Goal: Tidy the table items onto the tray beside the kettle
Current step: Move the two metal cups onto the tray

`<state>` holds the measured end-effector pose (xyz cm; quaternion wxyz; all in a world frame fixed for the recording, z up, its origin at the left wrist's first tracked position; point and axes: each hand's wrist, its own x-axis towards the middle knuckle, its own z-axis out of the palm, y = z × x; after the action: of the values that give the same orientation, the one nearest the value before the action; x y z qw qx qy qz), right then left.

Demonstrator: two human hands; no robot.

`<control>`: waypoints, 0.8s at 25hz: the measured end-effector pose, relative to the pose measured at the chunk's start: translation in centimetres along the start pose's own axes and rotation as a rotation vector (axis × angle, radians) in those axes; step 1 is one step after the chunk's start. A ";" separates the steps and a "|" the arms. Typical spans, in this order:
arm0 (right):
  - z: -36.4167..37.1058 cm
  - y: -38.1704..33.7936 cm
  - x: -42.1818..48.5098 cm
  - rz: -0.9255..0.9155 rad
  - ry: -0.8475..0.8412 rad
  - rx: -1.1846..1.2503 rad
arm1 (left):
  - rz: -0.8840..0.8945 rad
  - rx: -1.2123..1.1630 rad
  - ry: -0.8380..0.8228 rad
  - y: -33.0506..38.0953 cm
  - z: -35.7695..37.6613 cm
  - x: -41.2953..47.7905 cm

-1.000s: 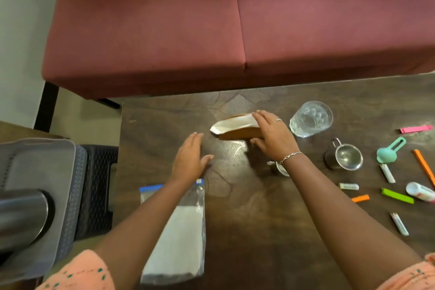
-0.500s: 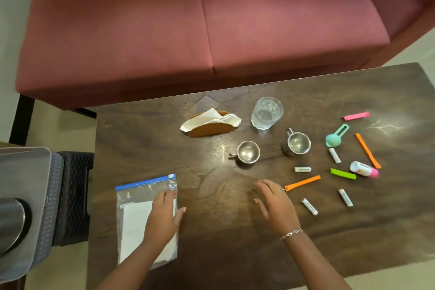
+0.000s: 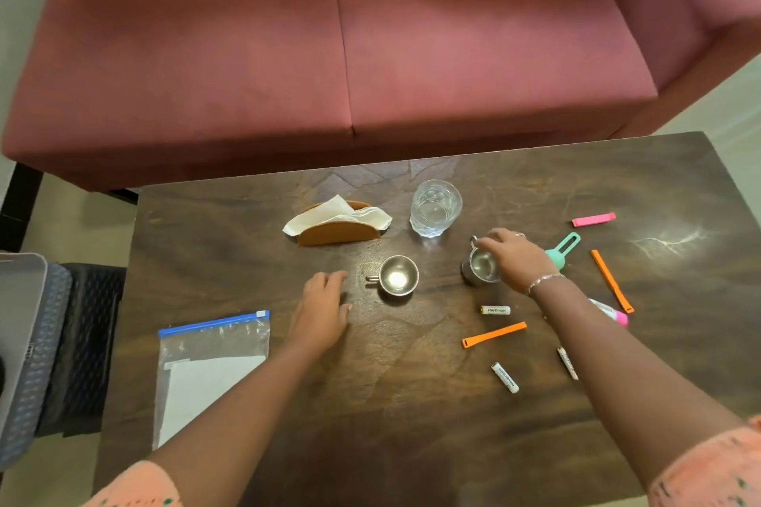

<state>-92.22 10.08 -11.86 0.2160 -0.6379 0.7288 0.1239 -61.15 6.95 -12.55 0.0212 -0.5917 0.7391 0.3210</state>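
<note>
While most of the clutter sits untouched on the dark wooden counter [image 3: 412, 403], the grey plastic tray [image 3: 20, 321] shows only as a corner at the far left, off the counter's edge. Next comes the clear zip bag with a blue seal [image 3: 210, 366], limp and light, easily pinched at a corner. The left hand [image 3: 319, 311] hovers open and empty just beside the small steel cup with a side handle [image 3: 396, 275], not touching it. That cup looks stiff, light and smooth; its handle, pointing toward the left hand, is probably the surest hold. Behind stand the brown napkin holder [image 3: 337, 230] and the fragile clear drinking glass [image 3: 434, 208]. Further right, the right hand [image 3: 517, 257] curls over the second steel cup [image 3: 479, 268], fingertips at its rim and handle; a firm grip cannot be confirmed. Batteries and coloured clips lie scattered beyond.
</note>
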 end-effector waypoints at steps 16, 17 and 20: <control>3.6 1.3 1.0 0.364 -0.100 0.150 | -0.124 -0.083 -0.347 3.2 2.1 4.4; 3.8 1.2 0.6 0.380 -0.086 0.178 | -0.178 -0.195 -0.379 3.2 2.3 4.4; 4.4 1.4 -0.3 0.365 -0.083 0.232 | -0.347 -0.505 -0.495 3.0 2.8 3.5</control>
<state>-92.85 12.59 -15.65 0.2917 -0.4605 0.8321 0.1023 -65.86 5.56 -14.85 0.1066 -0.5991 0.4984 0.6175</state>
